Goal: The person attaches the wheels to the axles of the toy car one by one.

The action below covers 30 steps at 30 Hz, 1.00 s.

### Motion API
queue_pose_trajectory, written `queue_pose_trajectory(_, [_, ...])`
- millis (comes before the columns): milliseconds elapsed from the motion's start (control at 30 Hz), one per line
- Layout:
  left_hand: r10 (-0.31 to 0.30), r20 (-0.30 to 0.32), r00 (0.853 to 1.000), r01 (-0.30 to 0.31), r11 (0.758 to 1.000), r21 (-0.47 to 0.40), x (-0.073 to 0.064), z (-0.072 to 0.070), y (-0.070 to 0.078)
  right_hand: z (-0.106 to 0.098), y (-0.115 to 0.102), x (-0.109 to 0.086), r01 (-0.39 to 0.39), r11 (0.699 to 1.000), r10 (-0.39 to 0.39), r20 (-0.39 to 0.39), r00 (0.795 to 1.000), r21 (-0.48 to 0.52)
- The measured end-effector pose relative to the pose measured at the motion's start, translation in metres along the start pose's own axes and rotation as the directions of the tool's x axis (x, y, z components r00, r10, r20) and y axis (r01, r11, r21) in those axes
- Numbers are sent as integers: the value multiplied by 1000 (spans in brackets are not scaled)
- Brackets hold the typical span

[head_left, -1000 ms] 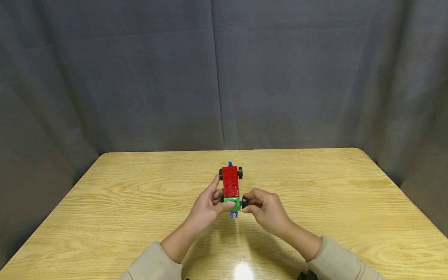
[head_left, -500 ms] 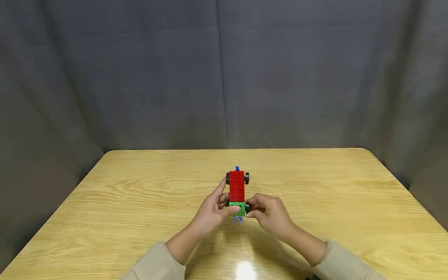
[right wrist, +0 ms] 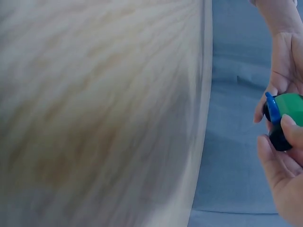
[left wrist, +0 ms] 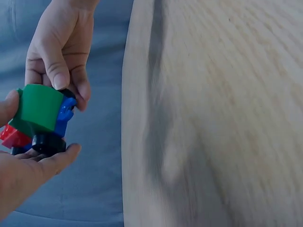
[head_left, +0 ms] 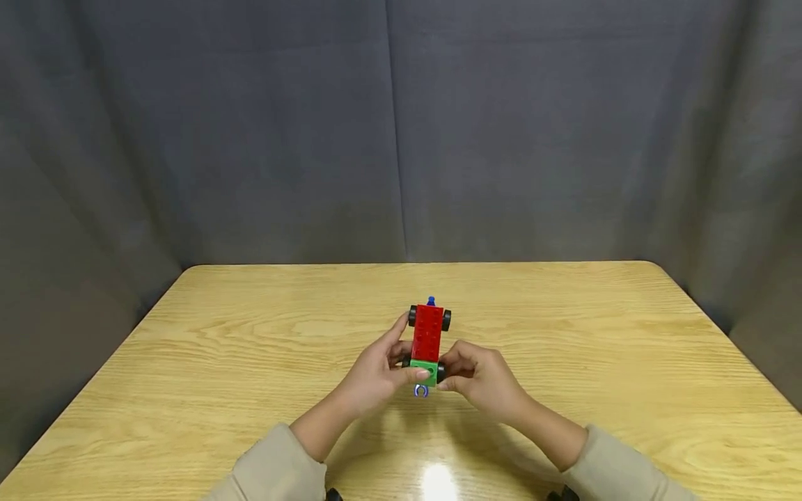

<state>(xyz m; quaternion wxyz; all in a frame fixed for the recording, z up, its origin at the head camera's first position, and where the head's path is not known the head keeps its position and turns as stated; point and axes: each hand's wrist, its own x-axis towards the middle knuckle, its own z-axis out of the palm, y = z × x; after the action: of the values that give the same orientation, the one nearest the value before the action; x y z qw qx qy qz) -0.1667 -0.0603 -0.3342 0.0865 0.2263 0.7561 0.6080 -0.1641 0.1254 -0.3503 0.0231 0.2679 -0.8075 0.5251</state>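
Above the table, my left hand point(head_left: 374, 376) grips a toy block car by its near end, thumb across the green block point(left wrist: 40, 108). The car has a red studded block point(head_left: 428, 332), black wheels at both ends, a blue piece at the far tip and a blue hook-shaped piece point(head_left: 421, 391) at the near end. My right hand point(head_left: 485, 379) pinches the near right black wheel point(head_left: 441, 372), which sits against the green block's side. The near left wheel is partly hidden behind my left hand in the head view. Another black wheel point(head_left: 447, 320) shows at the far right corner.
The wooden table point(head_left: 250, 334) spreads out under both hands, with their shadows on it. Grey cloth point(head_left: 282, 139) hangs behind the table and at both sides.
The near right wheel, which stood a little out from the green block on a blue stub, is now up against it. The car and both hands shifted slightly right in the view.
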Motion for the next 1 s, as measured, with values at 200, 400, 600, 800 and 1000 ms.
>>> queue_pose_trajectory(200, [20, 32, 999, -20, 1000, 4, 3, -1, 1, -8, 4, 0, -23, 1000, 23, 40, 999, -9])
queue_pose_trajectory(400, [-4, 23, 1000, 4, 1000, -9, 4, -1, -2, -12, 3, -1, -29, 1000, 30, 76, 997, -12])
queue_pose_trajectory(600, [-19, 31, 999, 19, 1000, 0, 1, -3, -5, -14, 4, -2, -51, 998, 54, 72, 996, -43])
queue_pose_trajectory(800, [-20, 52, 998, 20, 1000, 8, -2, -6, -8, -17, 4, -2, -50, 996, 54, 52, 997, -76])
queue_pose_trajectory(1000, [-33, 91, 995, 34, 999, -7, -5, -10, -9, -23, 1, 1, -41, 992, 44, 21, 999, -115])
